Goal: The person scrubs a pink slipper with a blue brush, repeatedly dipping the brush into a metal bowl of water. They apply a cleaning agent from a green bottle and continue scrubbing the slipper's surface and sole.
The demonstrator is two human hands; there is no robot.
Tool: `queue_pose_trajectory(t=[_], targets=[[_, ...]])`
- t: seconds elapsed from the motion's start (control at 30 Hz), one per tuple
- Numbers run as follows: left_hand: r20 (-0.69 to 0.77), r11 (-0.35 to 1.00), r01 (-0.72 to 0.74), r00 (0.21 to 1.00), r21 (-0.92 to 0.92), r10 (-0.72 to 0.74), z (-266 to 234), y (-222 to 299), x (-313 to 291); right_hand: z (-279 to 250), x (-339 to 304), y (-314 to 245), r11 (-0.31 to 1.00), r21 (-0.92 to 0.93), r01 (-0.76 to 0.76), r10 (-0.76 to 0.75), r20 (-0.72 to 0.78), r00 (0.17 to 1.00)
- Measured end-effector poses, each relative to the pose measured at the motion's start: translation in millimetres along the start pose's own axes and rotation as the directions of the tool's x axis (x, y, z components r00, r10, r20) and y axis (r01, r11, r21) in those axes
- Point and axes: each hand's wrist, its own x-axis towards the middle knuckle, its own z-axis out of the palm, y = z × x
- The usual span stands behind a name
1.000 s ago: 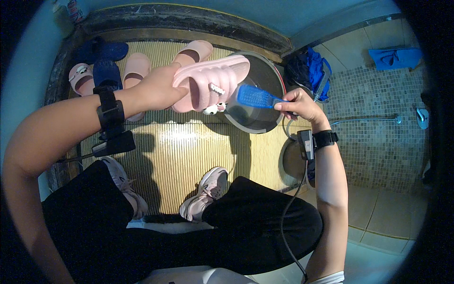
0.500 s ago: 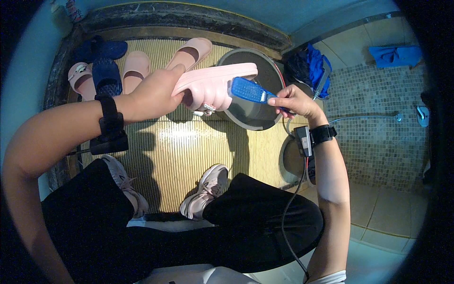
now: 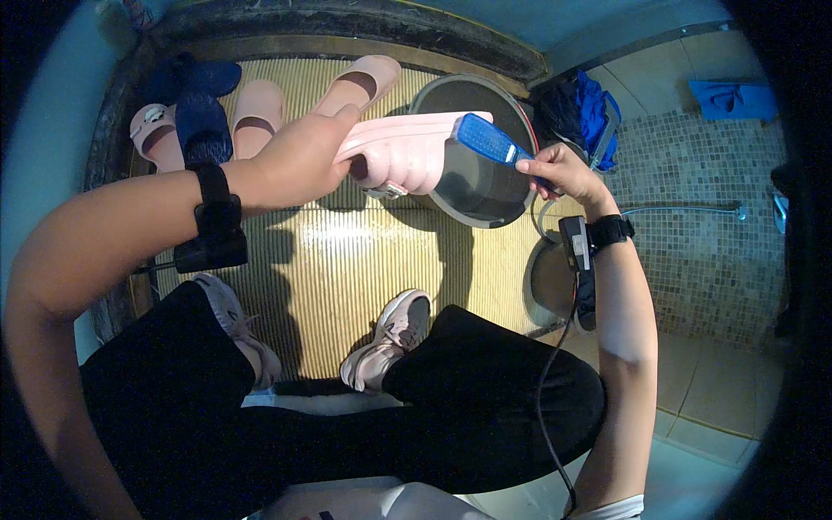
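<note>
My left hand point(image 3: 308, 160) is closed round the heel end of a pink slipper point(image 3: 403, 156), which is turned on its side with its sole edge up. A small decoration point(image 3: 387, 190) sits on its puffy strap. My right hand point(image 3: 563, 173) grips the handle of a blue scrubbing brush point(image 3: 491, 139). The brush head meets the slipper near its toe end; its bristles are hidden from view. Both are held over the left rim of a round grey basin point(image 3: 490, 212) with water in it.
On the ribbed yellow mat point(image 3: 347, 286) at the left stand pink slippers point(image 3: 258, 102) and dark blue slippers point(image 3: 204, 126). Beyond the basin lies a blue bundle point(image 3: 594, 117). A thin hose point(image 3: 685, 209) crosses the mosaic floor at right. Cables hang from my right wrist.
The brush has shifted from the slipper's strap side up to its sole edge near the toe. Slipper and both hands now appear slightly farther right; the whole view has shifted a little too.
</note>
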Motion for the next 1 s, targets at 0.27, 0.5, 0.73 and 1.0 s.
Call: queue_pose_trajectory(t=[0.27,0.5,0.73,1.0], targets=[[-0.022,1.0,-0.008,1.0,-0.011,0.008,6,2,1,45,21,-22,0.964,0.109,0.243,-0.262,0.223,0.939],[-0.013,0.998,0.02,1.0,-0.057,-0.021,-4,-2,2,0,4,25,0.988,0.12,-0.097,0.126,-0.263,0.957],[0.016,0.998,0.036,0.999,-0.044,-0.035,0,0,0,47,17,1,0.968,0.166,0.187,-0.198,0.053,0.979],[0.248,0.86,0.391,0.914,-0.329,-0.321,-18,-19,7,-2,12,39,0.999,0.033,-0.018,0.029,-0.373,0.928]])
